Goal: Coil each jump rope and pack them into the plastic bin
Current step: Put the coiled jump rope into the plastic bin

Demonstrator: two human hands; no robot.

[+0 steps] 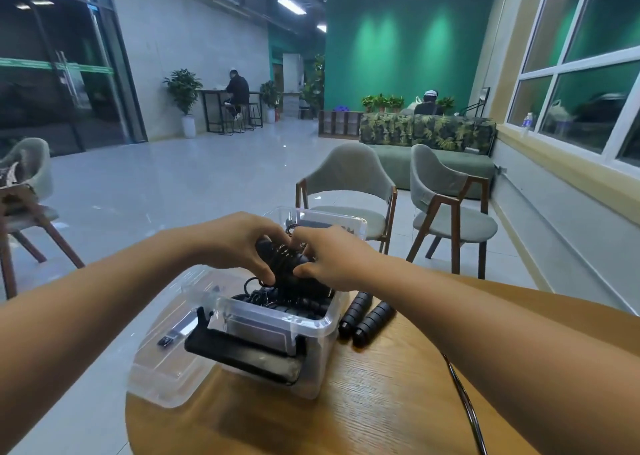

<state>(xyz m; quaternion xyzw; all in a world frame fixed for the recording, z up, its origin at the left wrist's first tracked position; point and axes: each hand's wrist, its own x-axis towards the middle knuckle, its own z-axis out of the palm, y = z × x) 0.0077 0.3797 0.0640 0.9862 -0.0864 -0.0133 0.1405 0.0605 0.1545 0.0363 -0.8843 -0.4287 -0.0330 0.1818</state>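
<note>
2 tight grips: left hand [239,243] and right hand [332,257] curled round coiled jump rope [285,262] just above plastic bin [311,357]. 2 loose handles [367,319] beside bin at 3 o'clock; lid [162,368] overhanging table [381,402] edge at 9 o'clock.

Head camera looks forward and down, close over the round table [398,402].

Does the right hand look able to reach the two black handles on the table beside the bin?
Probably yes. The handles lie uncovered on the table beside the bin, close under the right hand. It would first have to release the coiled rope it grips.
</note>
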